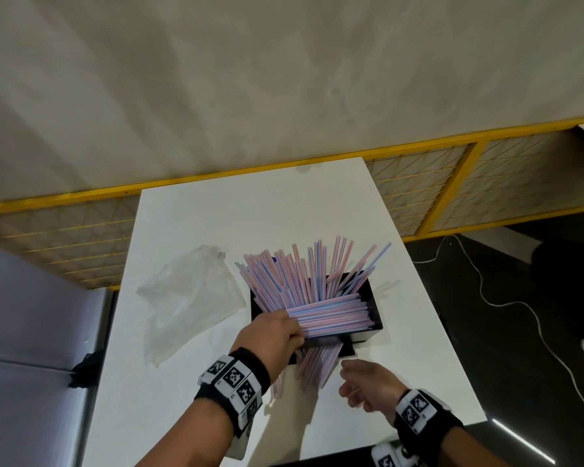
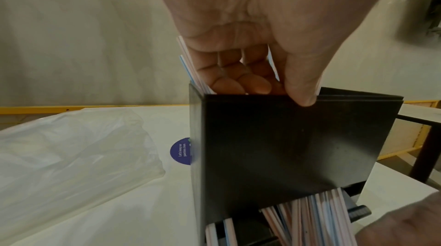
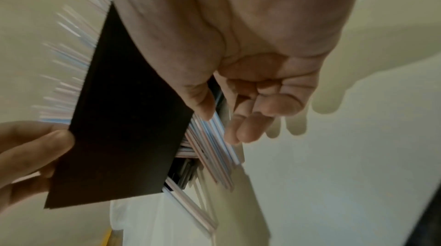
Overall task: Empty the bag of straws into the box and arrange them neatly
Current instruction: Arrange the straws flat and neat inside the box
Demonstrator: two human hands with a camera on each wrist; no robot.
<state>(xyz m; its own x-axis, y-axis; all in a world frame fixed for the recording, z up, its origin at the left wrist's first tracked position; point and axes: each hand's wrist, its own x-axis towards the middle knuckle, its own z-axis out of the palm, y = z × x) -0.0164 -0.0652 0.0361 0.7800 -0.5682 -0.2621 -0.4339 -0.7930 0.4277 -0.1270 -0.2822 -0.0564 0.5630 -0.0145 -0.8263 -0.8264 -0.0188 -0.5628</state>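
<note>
A black box (image 1: 373,298) stands on the white table (image 1: 216,224), packed with pink-and-blue striped straws (image 1: 300,274) that fan out of its top. One bundle (image 1: 334,315) lies crosswise over the opening. More straws (image 1: 317,369) poke out of a slot at the box's base toward me. My left hand (image 1: 284,332) grips the near wall of the box (image 2: 286,146), thumb outside and fingers (image 2: 238,80) inside against the straws. My right hand (image 1: 351,382) hovers beside the lower straws (image 3: 214,146), fingers loosely curled and holding nothing. The clear plastic bag (image 1: 189,298) lies flat to the box's left.
A blue round sticker (image 2: 181,151) sits on the table beside the box. A yellow-framed mesh fence (image 1: 418,183) runs behind the table. A white cable (image 1: 486,291) trails over the dark floor to the right. A grey panel (image 1: 31,315) stands to the left.
</note>
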